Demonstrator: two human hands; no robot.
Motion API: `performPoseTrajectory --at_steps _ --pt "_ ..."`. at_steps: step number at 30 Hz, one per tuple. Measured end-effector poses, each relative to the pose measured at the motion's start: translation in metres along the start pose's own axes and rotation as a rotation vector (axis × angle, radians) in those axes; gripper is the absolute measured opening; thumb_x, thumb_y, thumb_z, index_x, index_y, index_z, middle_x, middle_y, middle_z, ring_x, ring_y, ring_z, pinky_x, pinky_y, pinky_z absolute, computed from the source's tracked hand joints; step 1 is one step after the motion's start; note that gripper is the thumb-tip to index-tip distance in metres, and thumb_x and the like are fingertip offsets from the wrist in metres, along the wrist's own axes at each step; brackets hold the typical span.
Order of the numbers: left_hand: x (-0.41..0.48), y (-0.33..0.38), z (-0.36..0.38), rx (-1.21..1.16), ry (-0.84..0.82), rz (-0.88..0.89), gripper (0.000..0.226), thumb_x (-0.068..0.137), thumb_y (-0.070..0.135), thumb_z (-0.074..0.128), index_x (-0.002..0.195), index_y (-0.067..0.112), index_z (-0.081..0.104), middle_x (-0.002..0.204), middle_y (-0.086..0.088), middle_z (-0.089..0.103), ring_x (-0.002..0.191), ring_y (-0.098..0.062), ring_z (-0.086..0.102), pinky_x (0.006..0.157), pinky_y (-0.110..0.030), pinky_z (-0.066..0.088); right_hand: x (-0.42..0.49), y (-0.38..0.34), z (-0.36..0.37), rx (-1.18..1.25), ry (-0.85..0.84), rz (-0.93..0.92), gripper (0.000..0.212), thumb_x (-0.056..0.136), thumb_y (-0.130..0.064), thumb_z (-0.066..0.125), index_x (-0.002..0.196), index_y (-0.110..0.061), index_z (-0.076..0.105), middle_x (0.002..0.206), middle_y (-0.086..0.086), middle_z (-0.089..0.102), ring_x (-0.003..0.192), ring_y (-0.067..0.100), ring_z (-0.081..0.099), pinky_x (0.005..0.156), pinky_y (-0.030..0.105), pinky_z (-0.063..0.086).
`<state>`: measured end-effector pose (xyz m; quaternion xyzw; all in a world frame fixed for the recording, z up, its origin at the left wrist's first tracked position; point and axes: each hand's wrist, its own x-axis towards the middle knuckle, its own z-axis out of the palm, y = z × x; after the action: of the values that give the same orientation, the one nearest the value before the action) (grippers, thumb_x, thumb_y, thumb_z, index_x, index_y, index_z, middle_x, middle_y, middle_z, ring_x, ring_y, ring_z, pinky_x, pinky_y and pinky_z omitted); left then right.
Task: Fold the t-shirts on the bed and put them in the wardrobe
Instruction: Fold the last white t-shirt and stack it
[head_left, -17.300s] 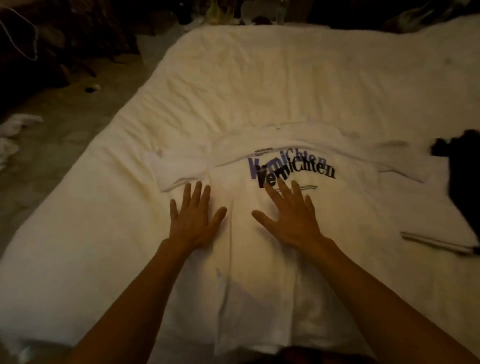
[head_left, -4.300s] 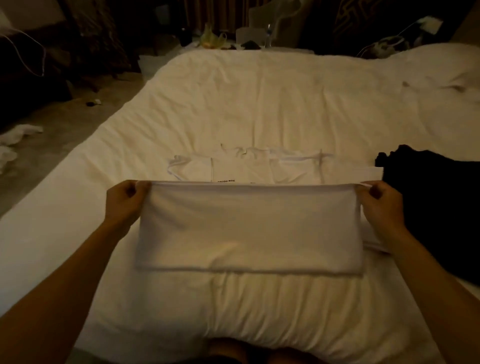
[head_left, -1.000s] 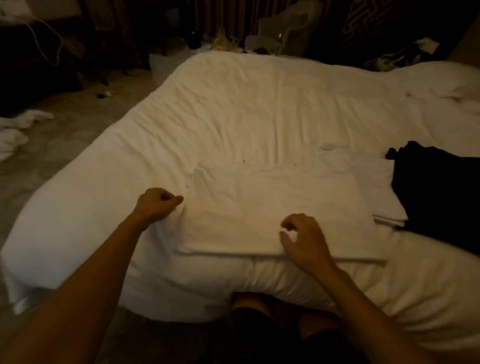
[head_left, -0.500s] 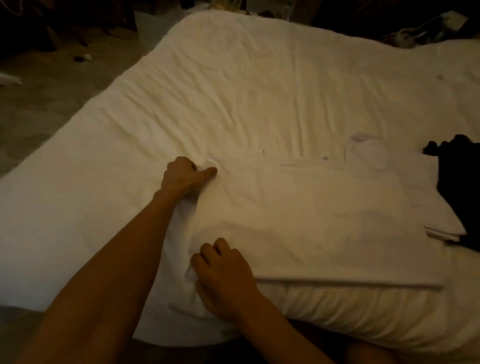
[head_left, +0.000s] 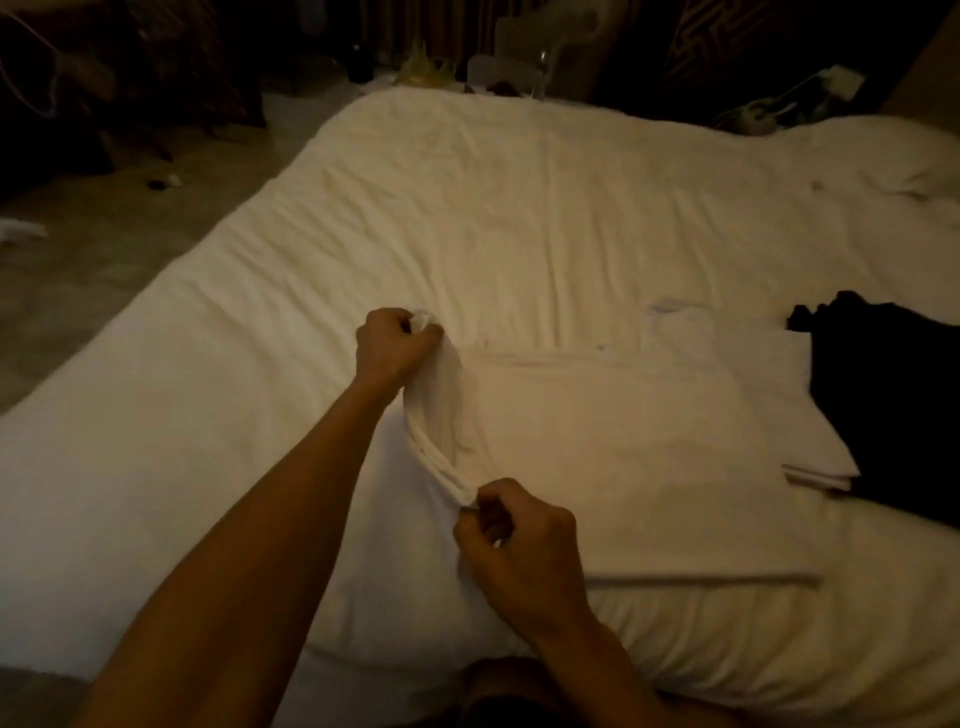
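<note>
Lifted since before, the left edge of the shirt (head_left: 623, 467) hangs off the bed (head_left: 519, 208) near side, left hand (head_left: 395, 345) pinching its far corner, right hand (head_left: 519, 545) its near one; loose layers may slide apart, spoiling the fold.

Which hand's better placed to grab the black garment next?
Right hand, probably: it's nearer the black garment; the left hand is farther. Both grip the edge of the white t-shirt.
</note>
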<state>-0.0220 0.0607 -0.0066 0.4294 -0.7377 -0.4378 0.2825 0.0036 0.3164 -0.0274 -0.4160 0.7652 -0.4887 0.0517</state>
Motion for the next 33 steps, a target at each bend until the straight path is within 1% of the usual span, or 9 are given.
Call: performPoseTrajectory --at_steps 3,8,10,14,21,25,28,30,33 --pt "-0.009 0.040 0.027 -0.010 0.010 0.039 0.024 0.084 0.032 0.071 0.069 0.015 0.063 0.067 0.002 0.061 0.070 -0.019 0.062 0.071 -0.034 0.056 0.004 0.012 -0.041 -0.025 0.096 0.061 0.014 0.080 -0.024 0.072 0.075 -0.030 0.062 0.058 -0.025 0.056 0.060 -0.005 0.058 0.057 0.003 0.037" --pt "-0.031 0.101 0.095 0.014 -0.035 0.123 0.027 0.085 0.034 0.070 0.076 0.009 0.066 0.075 -0.004 0.067 0.075 -0.023 0.067 0.077 -0.043 0.059 0.001 0.052 -0.118 0.047 0.240 0.230 0.018 0.080 -0.014 0.076 0.070 -0.025 0.065 0.062 -0.016 0.065 0.059 0.003 0.063 0.056 0.017 0.046" --pt "-0.042 0.120 0.131 0.013 -0.054 0.145 0.025 0.086 0.035 0.069 0.079 0.011 0.065 0.077 -0.001 0.067 0.078 -0.023 0.066 0.080 -0.044 0.059 -0.004 0.070 -0.147 0.069 0.294 0.283 0.019 0.081 -0.011 0.076 0.070 -0.024 0.066 0.063 -0.015 0.066 0.061 0.003 0.064 0.057 0.015 0.047" --pt "-0.066 0.151 0.208 0.014 -0.078 0.174 0.021 0.089 0.032 0.068 0.091 0.012 0.065 0.080 0.001 0.063 0.077 -0.019 0.063 0.075 -0.034 0.056 -0.019 0.112 -0.198 0.120 0.373 0.404 0.021 0.083 -0.009 0.074 0.067 -0.020 0.065 0.059 -0.011 0.065 0.060 0.007 0.063 0.054 0.010 0.043" --pt "-0.101 0.161 0.304 0.079 -0.120 0.168 0.021 0.091 0.034 0.064 0.094 0.013 0.064 0.078 0.005 0.060 0.070 -0.014 0.057 0.072 -0.029 0.048 -0.049 0.177 -0.237 0.108 0.422 0.595 0.027 0.083 -0.011 0.074 0.062 -0.015 0.057 0.051 -0.006 0.059 0.048 0.007 0.054 0.050 0.014 0.040" --pt "-0.108 0.152 0.319 0.106 -0.148 0.175 0.027 0.092 0.038 0.062 0.099 0.012 0.067 0.087 0.000 0.066 0.082 -0.020 0.063 0.075 -0.030 0.047 -0.057 0.196 -0.241 0.030 0.340 0.669 0.029 0.082 -0.016 0.073 0.063 -0.023 0.054 0.053 -0.009 0.060 0.050 0.008 0.056 0.054 0.021 0.042" --pt "-0.109 0.149 0.316 0.099 -0.176 0.174 0.044 0.094 0.051 0.058 0.116 0.014 0.067 0.103 0.001 0.070 0.092 -0.017 0.066 0.086 -0.030 0.050 -0.056 0.200 -0.244 -0.077 0.249 0.695 0.023 0.079 -0.020 0.074 0.074 -0.030 0.054 0.067 -0.009 0.060 0.063 0.010 0.059 0.060 0.026 0.041" --pt "-0.110 0.148 0.307 0.090 -0.179 0.174 0.049 0.095 0.055 0.053 0.123 0.016 0.064 0.111 0.000 0.071 0.092 -0.019 0.069 0.091 -0.037 0.054 -0.053 0.198 -0.248 -0.125 0.235 0.663 0.025 0.077 -0.025 0.077 0.093 -0.029 0.058 0.088 -0.009 0.058 0.082 0.018 0.059 0.072 0.030 0.044" --pt "-0.117 0.133 0.284 0.153 -0.136 0.216 0.037 0.098 0.044 0.053 0.119 0.015 0.064 0.111 -0.002 0.070 0.093 -0.021 0.067 0.090 -0.036 0.052 -0.047 0.200 -0.252 -0.250 0.140 0.635 0.056 0.079 -0.038 0.077 0.128 -0.019 0.056 0.119 0.004 0.054 0.111 0.026 0.053 0.092 0.038 0.047"
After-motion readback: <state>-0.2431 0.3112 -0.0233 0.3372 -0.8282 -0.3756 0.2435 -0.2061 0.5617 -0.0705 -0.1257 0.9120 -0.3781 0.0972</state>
